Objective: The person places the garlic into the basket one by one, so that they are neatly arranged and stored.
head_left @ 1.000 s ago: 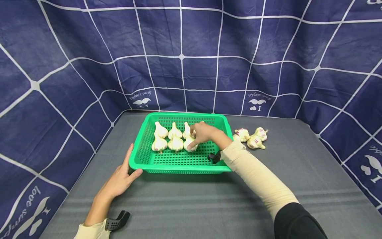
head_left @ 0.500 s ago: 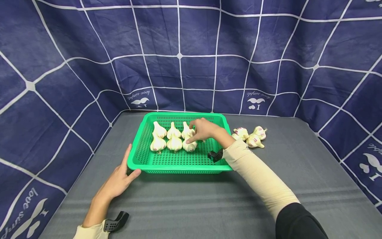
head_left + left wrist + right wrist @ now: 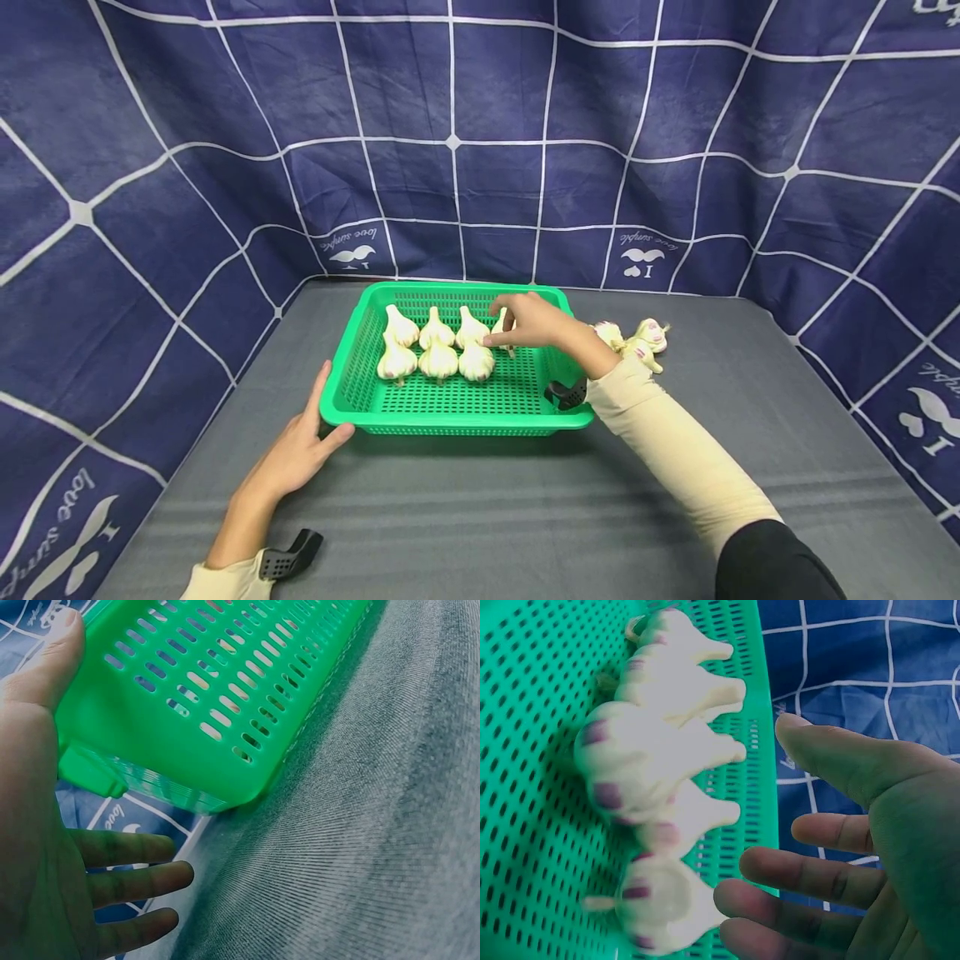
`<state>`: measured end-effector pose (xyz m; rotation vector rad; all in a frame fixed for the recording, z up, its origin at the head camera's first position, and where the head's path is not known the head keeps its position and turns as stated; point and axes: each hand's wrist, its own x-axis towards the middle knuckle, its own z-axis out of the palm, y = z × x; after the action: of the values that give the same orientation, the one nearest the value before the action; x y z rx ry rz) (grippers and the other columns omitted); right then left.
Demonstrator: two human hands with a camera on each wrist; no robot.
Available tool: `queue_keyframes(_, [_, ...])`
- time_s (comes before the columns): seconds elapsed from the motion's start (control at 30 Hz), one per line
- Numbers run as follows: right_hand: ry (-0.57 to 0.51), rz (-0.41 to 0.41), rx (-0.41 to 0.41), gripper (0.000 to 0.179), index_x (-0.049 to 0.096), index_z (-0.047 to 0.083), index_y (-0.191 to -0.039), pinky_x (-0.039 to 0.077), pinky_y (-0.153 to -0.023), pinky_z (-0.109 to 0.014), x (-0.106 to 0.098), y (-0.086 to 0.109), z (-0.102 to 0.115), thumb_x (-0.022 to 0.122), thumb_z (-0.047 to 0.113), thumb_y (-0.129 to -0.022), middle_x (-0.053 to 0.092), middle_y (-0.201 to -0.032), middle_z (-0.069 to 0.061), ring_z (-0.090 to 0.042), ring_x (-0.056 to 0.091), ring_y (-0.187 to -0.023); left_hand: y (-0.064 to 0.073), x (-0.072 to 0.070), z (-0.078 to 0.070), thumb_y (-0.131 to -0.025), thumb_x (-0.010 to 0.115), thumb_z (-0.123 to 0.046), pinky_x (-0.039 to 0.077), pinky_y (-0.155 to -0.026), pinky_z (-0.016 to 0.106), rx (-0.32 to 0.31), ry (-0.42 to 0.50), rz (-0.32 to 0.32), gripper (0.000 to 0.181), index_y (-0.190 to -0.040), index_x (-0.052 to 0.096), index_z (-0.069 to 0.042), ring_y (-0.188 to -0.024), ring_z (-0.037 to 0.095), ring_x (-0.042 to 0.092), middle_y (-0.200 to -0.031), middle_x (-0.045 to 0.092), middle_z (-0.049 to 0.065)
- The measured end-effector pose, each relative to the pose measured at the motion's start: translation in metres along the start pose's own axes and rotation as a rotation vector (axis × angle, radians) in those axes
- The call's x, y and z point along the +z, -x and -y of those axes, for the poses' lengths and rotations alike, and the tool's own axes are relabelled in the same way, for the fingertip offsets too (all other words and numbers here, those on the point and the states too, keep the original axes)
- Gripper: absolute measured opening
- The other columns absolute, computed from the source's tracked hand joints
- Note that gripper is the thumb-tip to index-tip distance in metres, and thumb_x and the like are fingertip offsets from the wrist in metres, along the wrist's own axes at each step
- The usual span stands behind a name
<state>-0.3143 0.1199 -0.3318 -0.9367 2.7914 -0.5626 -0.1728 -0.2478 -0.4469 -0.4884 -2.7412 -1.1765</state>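
A green plastic basket [image 3: 457, 422] holds several garlic bulbs, standing in a back row and a front row with necks toward the back. My right hand [image 3: 536, 321] hovers over the basket's right part, fingers loosely bent, holding nothing. It partly covers the rightmost back garlic bulb [image 3: 500, 326]. The right wrist view shows the hand [image 3: 810, 892] spread apart beside the bulbs, lower fingertips overlapping the neck of the nearest garlic bulb [image 3: 660, 904]. My left hand [image 3: 300, 454] rests at the basket's front left corner, thumb against it and the other fingers [image 3: 142, 885] straight.
On the grey table [image 3: 480, 517], just right of the basket, lies a small cluster of loose garlic bulbs [image 3: 649, 335], partly behind my right forearm. A blue curtain [image 3: 495, 183] with white grid lines encloses the back and sides.
My right hand has lifted from the rightmost front garlic bulb and moved right and back, leaving that bulb standing in its row. My left hand has stayed at the corner.
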Motion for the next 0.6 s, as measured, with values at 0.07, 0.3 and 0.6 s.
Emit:
queue_keyframes(0.07, [0.006,-0.019,-0.005,0.053,0.062,0.004,-0.125,0.052,-0.072,-0.034,-0.002,0.005,-0.004,0.073,0.041,-0.089,0.072,-0.086,-0.003,-0.017,0.065,-0.074,0.0,0.001,0.0,-0.098,0.064,-0.03,0.029,-0.101,0.068,0.0,0.002,0.003,0.095,-0.16,-0.008,-0.019,-0.134,0.055,0.034,-0.153,0.025,0.034])
queue_keyframes(0.3, [-0.006,-0.096,-0.034,0.051,0.062,-0.001,-0.125,0.046,-0.094,-0.046,-0.01,0.022,-0.019,0.074,0.034,-0.089,0.071,-0.084,-0.003,-0.014,0.064,-0.066,-0.001,0.0,0.002,-0.098,0.063,-0.031,0.031,-0.1,0.068,-0.003,-0.005,0.0,0.095,-0.159,-0.009,-0.025,-0.133,0.054,0.035,-0.153,0.026,0.034])
queue_keyframes(0.6, [-0.046,-0.164,0.019,0.049,0.063,0.001,-0.123,0.054,-0.071,-0.037,-0.019,0.041,-0.035,0.075,0.032,-0.088,0.071,-0.083,-0.001,-0.014,0.067,-0.068,-0.001,0.001,0.002,-0.098,0.063,-0.03,0.031,-0.1,0.068,-0.006,0.001,0.005,0.096,-0.159,-0.01,-0.026,-0.133,0.055,0.035,-0.153,0.026,0.034])
